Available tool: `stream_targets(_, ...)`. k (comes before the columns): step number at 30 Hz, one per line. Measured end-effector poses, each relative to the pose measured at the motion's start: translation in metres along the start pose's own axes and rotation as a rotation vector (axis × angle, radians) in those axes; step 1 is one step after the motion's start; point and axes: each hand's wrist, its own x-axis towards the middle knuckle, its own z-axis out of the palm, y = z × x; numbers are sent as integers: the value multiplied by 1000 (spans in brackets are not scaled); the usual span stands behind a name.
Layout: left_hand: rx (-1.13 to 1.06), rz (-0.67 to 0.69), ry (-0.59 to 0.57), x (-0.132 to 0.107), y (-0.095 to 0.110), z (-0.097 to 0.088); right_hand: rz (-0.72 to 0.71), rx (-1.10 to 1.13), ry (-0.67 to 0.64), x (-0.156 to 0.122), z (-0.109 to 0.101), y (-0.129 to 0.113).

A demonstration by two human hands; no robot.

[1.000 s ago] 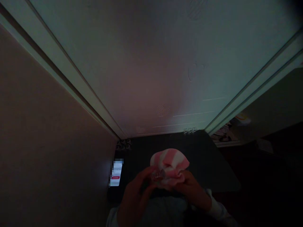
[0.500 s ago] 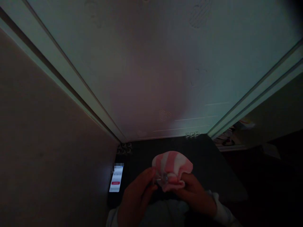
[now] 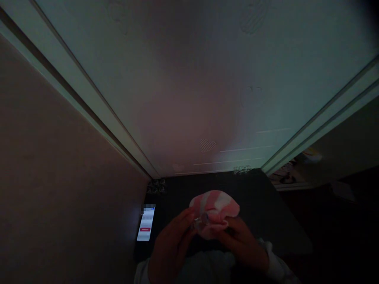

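A pink-and-white striped cloth is bunched over my right hand, whose fingers are wrapped in and closed on it. My left hand comes in from the other side, its fingertips pinching a small clear, shiny object against the cloth. That object looks like glass or clear plastic; its exact kind is too dark and small to make out. Both hands are in front of my body, over the near part of a dark tabletop.
A lit phone lies at the table's left edge, beside a wall. Several small clear pieces stand at the back left, and another cluster of clear pieces at the back right. A pale panel rises behind the table.
The clear object and my left fingertips have shifted slightly, now more up against the cloth. The cloth has moved a little to the left and its folds differ.
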Motion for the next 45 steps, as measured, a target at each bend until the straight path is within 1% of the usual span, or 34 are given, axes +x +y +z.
stream_targets(2,3,18,5,-1,0,2,44,-25,23,0,0,1)
stream_targets(4,-3,27,13,-2,1,4,80,10,27,-1,1,3)
stream_targets(10,-30,14,16,-2,4,3,204,250,73,-2,9,7)
stream_targets(13,-33,2,42,-4,4,4,258,307,69,-2,13,7)
stream_targets(16,-55,2,74,-7,2,7,295,358,73,-3,15,9)
stream_targets(21,-145,9,48,-6,-1,11,340,528,56,-2,17,14)
stream_targets(24,-185,1,64,-4,-2,13,362,595,44,0,18,15)
stream_targets(27,-219,-95,56,-3,-3,14,341,567,48,2,17,13)
stream_targets(30,-300,-276,13,-3,-2,15,316,511,67,4,14,9)
stream_targets(34,-537,-553,-27,-5,1,16,301,393,92,5,11,8)
stream_targets(36,-669,-657,-44,-7,1,16,302,372,82,3,11,10)
stream_targets(37,-716,-697,-71,-8,0,15,304,363,75,3,12,12)
stream_targets(39,-751,-753,-143,-9,-3,14,298,326,68,1,13,15)
stream_targets(41,-729,-782,-185,-10,-6,13,284,272,74,0,14,17)
stream_targets(43,-701,-782,-189,-10,-7,13,267,220,78,0,13,16)
stream_targets(45,-679,-743,-183,-9,-7,12,258,165,82,1,11,13)
